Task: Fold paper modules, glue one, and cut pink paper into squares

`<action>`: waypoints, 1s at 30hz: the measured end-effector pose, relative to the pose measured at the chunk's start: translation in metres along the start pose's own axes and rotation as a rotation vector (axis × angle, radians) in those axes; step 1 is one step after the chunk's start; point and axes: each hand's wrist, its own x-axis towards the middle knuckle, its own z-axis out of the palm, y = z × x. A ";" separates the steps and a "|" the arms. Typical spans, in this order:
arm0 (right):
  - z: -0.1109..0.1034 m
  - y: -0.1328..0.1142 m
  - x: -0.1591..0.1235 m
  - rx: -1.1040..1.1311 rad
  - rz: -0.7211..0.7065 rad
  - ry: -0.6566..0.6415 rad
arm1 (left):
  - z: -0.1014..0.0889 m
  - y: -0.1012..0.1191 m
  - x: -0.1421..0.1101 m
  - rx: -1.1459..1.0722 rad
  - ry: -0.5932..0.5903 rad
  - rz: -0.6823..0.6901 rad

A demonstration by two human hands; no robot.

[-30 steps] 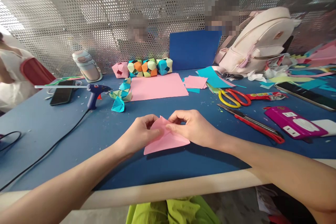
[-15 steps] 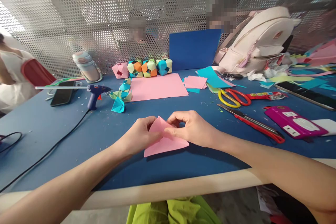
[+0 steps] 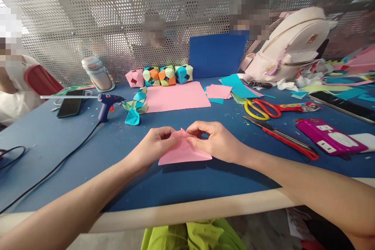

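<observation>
Between my two hands is a folded piece of pink paper (image 3: pixel 184 154), its wide straight edge toward me and a small point at the top. My left hand (image 3: pixel 155 144) pinches its left side, thumb on the near face. On the right side, my right hand (image 3: pixel 215 140) grips it with thumb and bent forefinger. The fingers behind the paper are hidden. The paper is tilted, and its lower edge casts a shadow on the blue table (image 3: pixel 140 195).
A glue gun (image 3: pixel 104 105) with a cord lies left. Behind stand folded paper balls (image 3: pixel 166 75) and a pink sheet (image 3: pixel 178 97). Scissors (image 3: pixel 260 109), a cutter knife (image 3: pixel 281 137), a purple power bank (image 3: pixel 329 136) and a backpack (image 3: pixel 293 47) are right. A person (image 3: pixel 14 86) sits far left.
The pink paper has tipped in my hands, its near edge rising and looking flatter than half a second ago. Both hands keep hold and shift only slightly.
</observation>
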 end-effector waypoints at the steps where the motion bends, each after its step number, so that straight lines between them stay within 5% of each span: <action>1: 0.000 0.001 0.000 0.001 -0.026 -0.002 | 0.000 0.001 0.000 -0.012 0.000 -0.005; 25: -0.013 0.010 -0.001 -0.297 -0.583 -0.114 | -0.007 0.004 0.002 -0.232 -0.150 -0.073; 30: -0.010 0.014 -0.001 -0.355 -0.598 -0.125 | -0.006 0.007 0.000 -0.084 -0.132 -0.037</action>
